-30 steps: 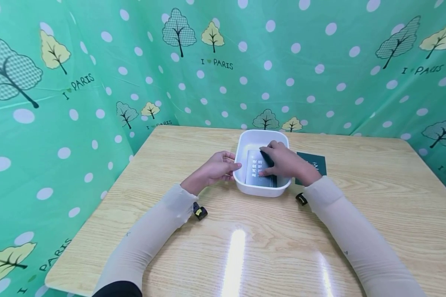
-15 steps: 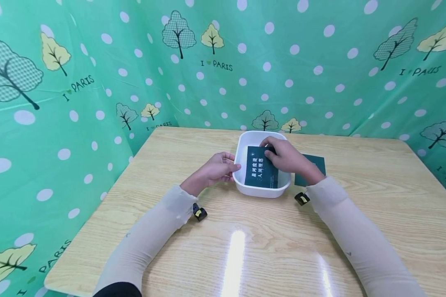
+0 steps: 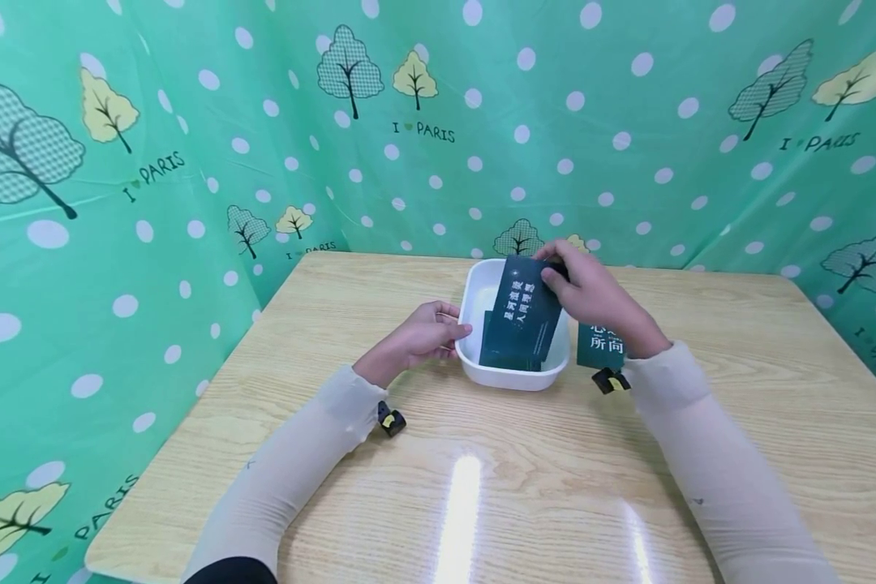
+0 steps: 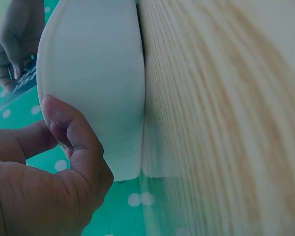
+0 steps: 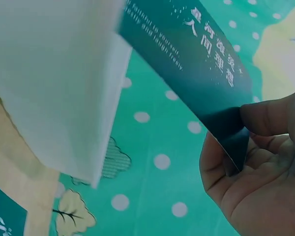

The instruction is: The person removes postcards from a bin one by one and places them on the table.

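Note:
My left hand [image 3: 425,334] grips the left rim of a white plastic basin [image 3: 513,379], the thumb lying on the rim. In the left wrist view the basin's outer wall [image 4: 96,88] stands upright on the table beside that hand [image 4: 69,167]. My right hand [image 3: 594,290] pinches a dark green card [image 3: 520,312] with white Chinese writing by its upper right corner. The card is tilted over the basin, and it bends near the thumb in the right wrist view, where the hand [image 5: 265,167] shows from the palm side. Another dark green card [image 3: 487,324] lies in the basin, mostly covered.
A further dark green card [image 3: 600,347] with white characters lies on the wooden table [image 3: 380,519] right of the basin, partly behind my right wrist. A green polka-dot curtain [image 3: 409,178] hangs behind and along the left. Small black wrist devices [image 3: 392,419] show at both cuffs.
My right hand has lifted the card up and rightward from the basin, tilting it and uncovering part of another card beneath. The left hand and the basin have stayed in place.

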A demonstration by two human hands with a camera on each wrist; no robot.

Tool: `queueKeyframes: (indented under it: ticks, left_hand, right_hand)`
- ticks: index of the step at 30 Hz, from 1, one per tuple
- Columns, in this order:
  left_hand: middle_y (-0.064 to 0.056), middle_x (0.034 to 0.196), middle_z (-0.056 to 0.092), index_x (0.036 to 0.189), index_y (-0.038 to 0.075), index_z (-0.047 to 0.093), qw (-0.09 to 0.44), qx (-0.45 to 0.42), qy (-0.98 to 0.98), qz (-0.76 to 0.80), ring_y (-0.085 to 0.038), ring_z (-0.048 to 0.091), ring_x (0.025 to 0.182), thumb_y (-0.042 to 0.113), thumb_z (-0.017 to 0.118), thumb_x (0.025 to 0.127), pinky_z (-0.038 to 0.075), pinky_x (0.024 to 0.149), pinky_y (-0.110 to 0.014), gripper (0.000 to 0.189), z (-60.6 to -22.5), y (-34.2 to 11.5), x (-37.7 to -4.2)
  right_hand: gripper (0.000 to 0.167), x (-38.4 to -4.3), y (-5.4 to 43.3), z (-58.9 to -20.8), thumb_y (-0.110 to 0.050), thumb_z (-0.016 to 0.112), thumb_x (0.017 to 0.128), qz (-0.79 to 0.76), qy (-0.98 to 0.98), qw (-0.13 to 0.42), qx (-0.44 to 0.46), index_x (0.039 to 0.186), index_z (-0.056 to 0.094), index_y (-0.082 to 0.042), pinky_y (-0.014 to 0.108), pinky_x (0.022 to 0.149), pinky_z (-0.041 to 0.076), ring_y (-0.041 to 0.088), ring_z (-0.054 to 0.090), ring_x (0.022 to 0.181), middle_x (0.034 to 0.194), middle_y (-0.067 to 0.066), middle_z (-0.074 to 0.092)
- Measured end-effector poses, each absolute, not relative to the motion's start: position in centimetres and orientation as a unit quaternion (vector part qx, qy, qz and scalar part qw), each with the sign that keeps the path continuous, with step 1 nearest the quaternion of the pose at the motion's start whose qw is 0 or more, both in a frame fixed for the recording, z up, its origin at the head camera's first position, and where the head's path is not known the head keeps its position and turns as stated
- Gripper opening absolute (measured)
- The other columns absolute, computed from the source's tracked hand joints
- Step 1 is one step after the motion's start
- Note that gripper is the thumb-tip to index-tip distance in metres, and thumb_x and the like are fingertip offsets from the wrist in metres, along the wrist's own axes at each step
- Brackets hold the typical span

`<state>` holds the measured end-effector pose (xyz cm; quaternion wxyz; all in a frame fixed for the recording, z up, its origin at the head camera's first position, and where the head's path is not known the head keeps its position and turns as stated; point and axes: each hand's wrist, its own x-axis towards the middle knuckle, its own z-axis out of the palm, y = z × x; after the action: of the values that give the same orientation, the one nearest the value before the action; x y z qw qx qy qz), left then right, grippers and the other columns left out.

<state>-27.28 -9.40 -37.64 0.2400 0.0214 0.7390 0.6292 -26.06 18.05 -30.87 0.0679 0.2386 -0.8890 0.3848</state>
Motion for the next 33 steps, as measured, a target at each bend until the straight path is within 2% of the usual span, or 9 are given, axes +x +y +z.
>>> queueKeyframes:
  ticks: [7, 15, 20, 26, 33]
  left_hand:
    - [-0.019, 0.111, 0.062, 0.135, 0.002, 0.043, 0.239, 0.026, 0.734, 0.635, -0.019, 0.059, 0.068, 0.008, 0.067, 0.100, 0.053, 0.065, -0.030, 0.043, -37.7, -9.5, -27.3]
    - [-0.015, 0.104, 0.063, 0.132, 0.002, 0.045, 0.240, 0.029, 0.729, 0.641, -0.018, 0.059, 0.069, 0.007, 0.066, 0.100, 0.052, 0.065, -0.029, 0.039, -37.7, -9.4, -27.4]
    - [-0.013, 0.102, 0.064, 0.132, 0.003, 0.045, 0.240, 0.030, 0.729, 0.640, -0.017, 0.059, 0.068, 0.007, 0.066, 0.100, 0.052, 0.064, -0.029, 0.039, -37.7, -9.5, -27.4]
    - [-0.014, 0.103, 0.064, 0.133, 0.002, 0.045, 0.237, 0.033, 0.731, 0.639, -0.017, 0.060, 0.068, 0.007, 0.066, 0.100, 0.052, 0.063, -0.028, 0.040, -37.8, -9.5, -27.4]
    - [-0.012, 0.102, 0.064, 0.131, 0.002, 0.045, 0.238, 0.036, 0.731, 0.639, -0.017, 0.059, 0.069, 0.008, 0.066, 0.100, 0.052, 0.063, -0.028, 0.038, -37.8, -9.4, -27.4]
  right_hand:
    - [0.024, -25.6, 19.4, -29.5, -0.006, 0.042, 0.109, 0.397, -0.879, 0.128, 0.232, 0.130, 0.046, 0.005, 0.055, 0.093, 0.050, 0.037, 0.056, 0.106, 0.121, 0.023, 0.057]
    - [0.025, -25.3, 21.4, -28.3, -0.008, 0.035, 0.110, 0.391, -0.882, 0.176, 0.197, 0.130, 0.040, 0.007, 0.057, 0.090, 0.045, 0.042, 0.052, 0.106, 0.121, 0.027, 0.052]
    - [0.030, -25.3, 22.9, -28.0, -0.015, 0.031, 0.110, 0.392, -0.887, 0.184, 0.159, 0.131, 0.038, 0.006, 0.058, 0.086, 0.044, 0.044, 0.051, 0.106, 0.124, 0.029, 0.050]
    - [0.031, -25.7, 24.5, -27.8, -0.015, 0.026, 0.108, 0.366, -0.907, 0.172, 0.119, 0.129, 0.038, 0.006, 0.053, 0.076, 0.040, 0.045, 0.047, 0.100, 0.119, 0.030, 0.048]
    - [0.032, -26.0, 26.3, -28.0, -0.017, 0.024, 0.106, 0.362, -0.916, 0.159, 0.075, 0.126, 0.036, 0.005, 0.053, 0.078, 0.039, 0.045, 0.046, 0.102, 0.118, 0.029, 0.044]
